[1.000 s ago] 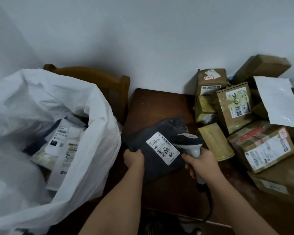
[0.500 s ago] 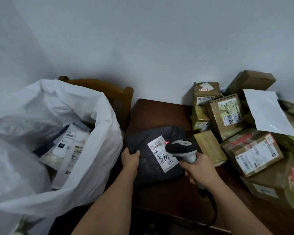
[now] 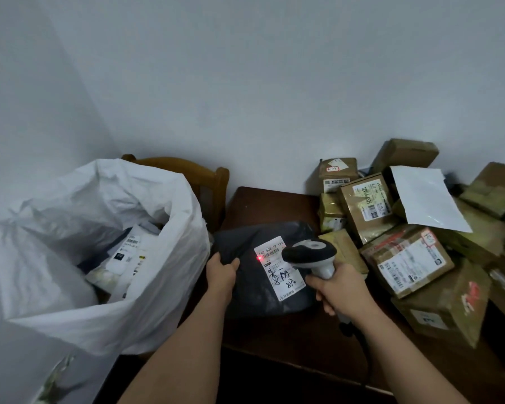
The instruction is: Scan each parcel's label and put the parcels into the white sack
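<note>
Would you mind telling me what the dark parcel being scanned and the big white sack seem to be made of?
The dark parcel looks like a soft grey plastic mailer: wrinkled, faintly glossy, sagging flat. The white sack seems woven plastic, matte and stiffly creased, though the weave is too fine to confirm.

The sack (image 3: 105, 258) stands at my left with parcels (image 3: 123, 258) in it, a chair (image 3: 187, 176) behind it. The mailer (image 3: 257, 266) lies on the table (image 3: 268, 202) between sack and boxes (image 3: 405, 258), which are piled at the right. My scanner (image 3: 309, 255) hangs over its label (image 3: 277, 266).
</note>
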